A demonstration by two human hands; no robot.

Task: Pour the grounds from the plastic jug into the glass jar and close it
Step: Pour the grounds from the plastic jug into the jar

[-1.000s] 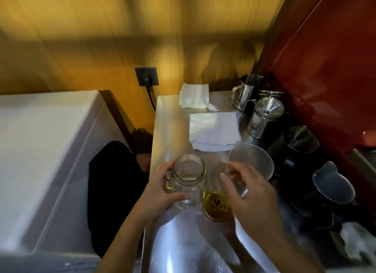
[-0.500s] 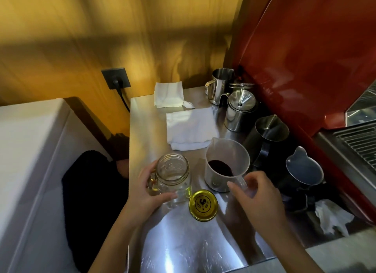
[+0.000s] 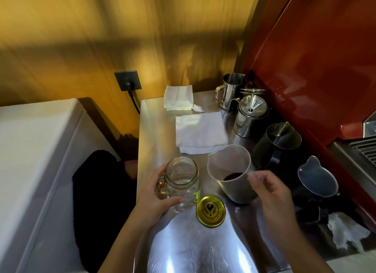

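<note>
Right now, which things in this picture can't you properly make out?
Head view only:
- How much grounds the plastic jug holds: its frosted wall shows just a dark patch.
- The jug's handle: the right hand covers it.
- The glass jar's handle side: behind the left hand.
- The lettering on the gold lid: too small.
- The dark shape left of the counter: in shadow.

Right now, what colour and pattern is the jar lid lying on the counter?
Gold lid with a black rooster emblem in the centre; shown in the head view.
</note>
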